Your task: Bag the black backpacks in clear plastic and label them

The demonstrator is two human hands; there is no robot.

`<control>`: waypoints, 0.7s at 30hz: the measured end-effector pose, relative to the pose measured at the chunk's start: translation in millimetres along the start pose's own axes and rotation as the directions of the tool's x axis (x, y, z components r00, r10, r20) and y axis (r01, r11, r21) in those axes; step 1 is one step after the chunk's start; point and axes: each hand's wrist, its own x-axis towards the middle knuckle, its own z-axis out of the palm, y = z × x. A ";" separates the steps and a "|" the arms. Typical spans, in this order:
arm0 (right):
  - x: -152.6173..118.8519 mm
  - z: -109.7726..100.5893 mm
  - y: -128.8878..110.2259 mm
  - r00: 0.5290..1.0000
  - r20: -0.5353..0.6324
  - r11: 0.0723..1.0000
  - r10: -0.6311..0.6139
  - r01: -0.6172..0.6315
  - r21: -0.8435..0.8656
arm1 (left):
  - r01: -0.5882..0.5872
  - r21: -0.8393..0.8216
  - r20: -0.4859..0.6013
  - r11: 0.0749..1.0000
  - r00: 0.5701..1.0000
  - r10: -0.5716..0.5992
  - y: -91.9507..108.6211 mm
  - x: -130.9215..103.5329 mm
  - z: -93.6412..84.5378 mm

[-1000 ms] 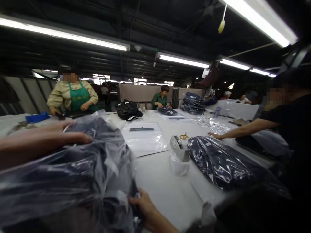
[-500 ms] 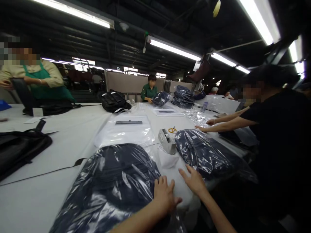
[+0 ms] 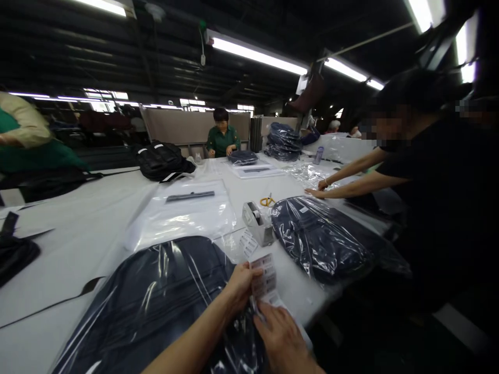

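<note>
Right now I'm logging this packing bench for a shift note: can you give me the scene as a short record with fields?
left hand: left hand pinches a sheet of labels
right hand: right hand touches the sheet's lower edge
under hands: dark backpack in clear plastic bag
nearby: tape dispenser, yellow scissors, second bagged backpack
co-worker: a person's hands on plastic at right
surface: white table

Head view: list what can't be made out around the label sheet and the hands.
- Print on the label sheet: too small and blurred to read.
- Right hand fingertips: hidden beneath the sheet, so its grip is unclear.
- Left hand: thumb side hidden behind the sheet's edge.
- Bagged backpack: lower end cut off by the bottom edge.
</note>
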 end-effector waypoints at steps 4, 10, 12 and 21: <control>6.4 -26.2 31.9 0.902 -0.032 0.842 0.431 -0.390 0.372 | -0.001 -0.023 0.097 1.000 0.995 0.003 -1.6 -3.6 -6.7; 34.7 -54.2 63.2 0.828 0.430 0.338 0.361 -0.546 0.767 | -0.024 -0.115 0.125 0.993 0.991 0.038 9.1 3.5 -7.0; 32.1 -52.3 55.7 0.804 0.504 0.181 0.316 -0.572 0.800 | -0.059 -0.097 0.091 0.994 0.994 0.067 16.6 12.3 -4.3; 34.9 -52.2 48.3 0.779 0.216 0.123 0.588 -0.351 0.928 | -0.256 0.104 0.117 0.961 0.963 0.244 1.2 -17.5 7.6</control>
